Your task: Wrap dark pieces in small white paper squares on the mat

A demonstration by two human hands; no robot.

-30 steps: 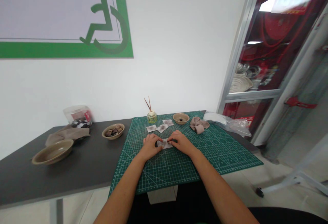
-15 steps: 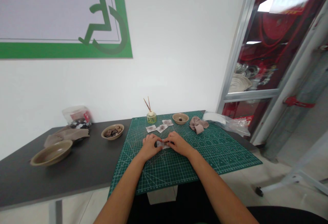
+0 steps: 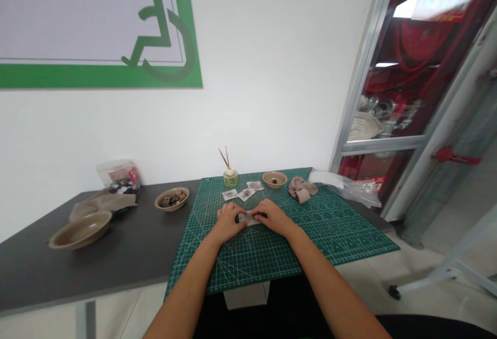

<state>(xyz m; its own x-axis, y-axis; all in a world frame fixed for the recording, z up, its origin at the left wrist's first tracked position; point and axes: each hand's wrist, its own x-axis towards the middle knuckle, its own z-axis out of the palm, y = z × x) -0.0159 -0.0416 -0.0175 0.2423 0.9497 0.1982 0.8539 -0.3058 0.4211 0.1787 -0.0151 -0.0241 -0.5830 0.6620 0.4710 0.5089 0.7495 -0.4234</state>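
Note:
My left hand (image 3: 229,222) and my right hand (image 3: 274,218) meet over the middle of a green cutting mat (image 3: 272,261). Between their fingertips is a small white sheet or sachet (image 3: 253,221), pinched from both sides and lying close to the mat. Fingers cover part of it, so any fold or contents cannot be made out. Just beyond my hands lie three white squares (image 3: 246,194) with dark patches in their middles. Farther back stands a small tan bowl (image 3: 267,184) holding a little dark piece.
A reed diffuser (image 3: 230,178) stands behind the squares. Crumpled brownish cloth (image 3: 302,190) and a clear plastic bag (image 3: 349,188) are at the right. On the dark table (image 3: 135,251) sit a bowl of brown chunks (image 3: 173,200), a larger bowl (image 3: 81,230), another cloth (image 3: 103,203) and a clear tub (image 3: 106,173).
Both hands keep their pinch on the white sheet or sachet, with only slight finger movement. The whole view has shifted slightly.

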